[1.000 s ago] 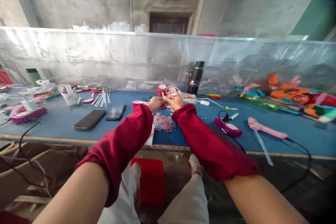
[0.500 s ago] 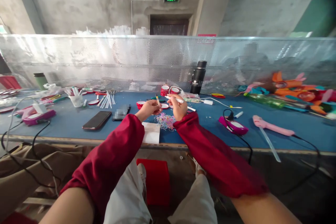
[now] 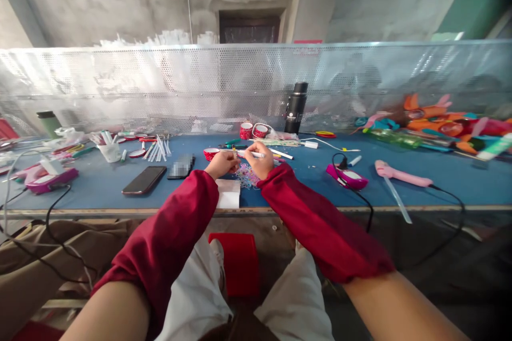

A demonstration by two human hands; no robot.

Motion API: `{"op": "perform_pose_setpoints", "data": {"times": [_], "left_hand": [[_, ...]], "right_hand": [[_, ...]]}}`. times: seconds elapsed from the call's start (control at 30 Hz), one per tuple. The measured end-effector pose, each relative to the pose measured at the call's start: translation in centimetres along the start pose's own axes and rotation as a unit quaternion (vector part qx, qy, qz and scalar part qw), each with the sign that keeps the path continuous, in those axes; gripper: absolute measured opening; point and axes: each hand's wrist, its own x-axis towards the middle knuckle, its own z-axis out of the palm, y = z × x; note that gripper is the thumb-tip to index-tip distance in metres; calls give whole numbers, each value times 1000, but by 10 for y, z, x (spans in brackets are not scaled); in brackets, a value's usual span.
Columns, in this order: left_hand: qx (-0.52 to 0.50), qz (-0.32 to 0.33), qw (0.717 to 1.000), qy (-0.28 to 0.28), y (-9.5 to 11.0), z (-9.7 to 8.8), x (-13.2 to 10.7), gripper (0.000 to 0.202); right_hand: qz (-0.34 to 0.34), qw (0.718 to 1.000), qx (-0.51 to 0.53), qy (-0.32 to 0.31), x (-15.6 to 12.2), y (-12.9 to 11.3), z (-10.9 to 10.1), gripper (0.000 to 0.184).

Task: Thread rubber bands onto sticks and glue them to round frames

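My left hand (image 3: 221, 162) and my right hand (image 3: 258, 159) meet over the middle of the blue table (image 3: 100, 186), both in red sleeves. The right hand pinches a thin white stick (image 3: 253, 154) that lies level and points left. The left hand is closed at the stick's left end, with a small yellow piece (image 3: 234, 152) between its fingers. Just beyond the hands lies a heap of small coloured rubber bands (image 3: 247, 176). A white paper sheet (image 3: 228, 193) lies under my left wrist at the table's front edge.
A black phone (image 3: 144, 179), red tape rolls (image 3: 246, 130), a black flask (image 3: 295, 108), white sticks (image 3: 159, 149), a white cup (image 3: 110, 151), magenta corded devices (image 3: 346, 176), a pink tool (image 3: 402, 173) and bright toys (image 3: 432, 117) lie about. A perforated metal screen (image 3: 200, 85) backs the table. A red stool (image 3: 236, 264) stands below.
The hands have come down and toward me from the tape rolls, parted briefly, and now meet again at the white stick. The view has shifted slightly.
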Motion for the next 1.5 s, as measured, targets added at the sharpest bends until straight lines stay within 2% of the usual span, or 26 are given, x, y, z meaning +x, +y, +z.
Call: {"op": "perform_pose_setpoints", "data": {"times": [0.17,0.53,1.0,1.5], "left_hand": [[30,46,998,-8,-7,-1,4,26],[-16,19,999,-24,5,4,-4,18],[-4,39,998,-39,2,3,-1,23],[-19,-6,1000,-23,8,3,-4,28]], "right_hand": [[-7,1000,-26,-1,-1,0,0,15],[-28,999,-8,-40,-4,-9,-3,8],[-45,998,-40,-20,-2,-8,-1,13],[-45,997,-69,-1,-2,-6,-2,15]]}}
